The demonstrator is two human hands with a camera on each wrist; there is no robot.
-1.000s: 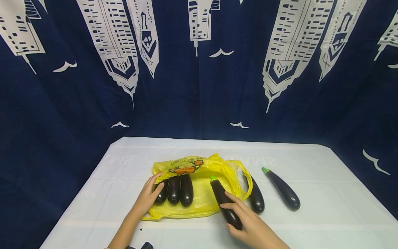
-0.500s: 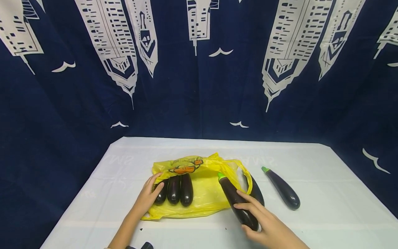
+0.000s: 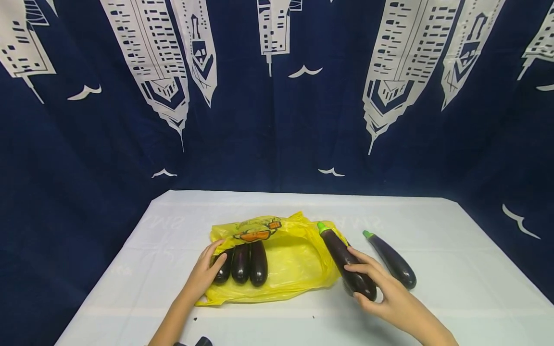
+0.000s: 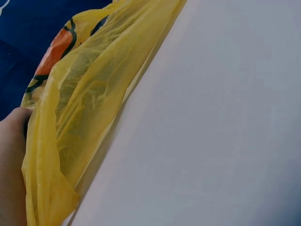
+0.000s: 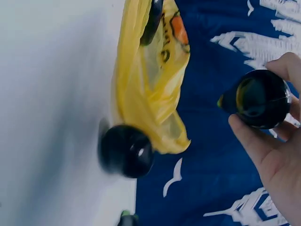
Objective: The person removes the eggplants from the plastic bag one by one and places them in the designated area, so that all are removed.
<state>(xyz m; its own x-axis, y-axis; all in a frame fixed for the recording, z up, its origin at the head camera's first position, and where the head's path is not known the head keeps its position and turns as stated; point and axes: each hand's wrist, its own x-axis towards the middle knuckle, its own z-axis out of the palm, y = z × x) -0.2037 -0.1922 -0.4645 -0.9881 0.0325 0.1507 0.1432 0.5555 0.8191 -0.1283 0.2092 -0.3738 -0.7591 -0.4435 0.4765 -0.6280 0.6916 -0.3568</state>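
A yellow plastic bag lies on its side with its mouth toward me, three dark purple eggplants side by side inside. My left hand holds the bag's left edge, also seen in the left wrist view beside the yellow plastic. My right hand grips another eggplant, green stem end pointing away, raised above the bag's right side. In the right wrist view this held eggplant is clear of the table, and a further eggplant lies on the table beside the bag, mostly hidden in the head view.
One more eggplant lies to the right on the white table. Behind the table hangs a dark blue cloth with white buildings. A small black object shows at the bottom edge.
My right hand has carried the eggplant rightward and up, from before the bag's mouth to over its right side and the eggplant lying there. The left hand has stayed at the bag.
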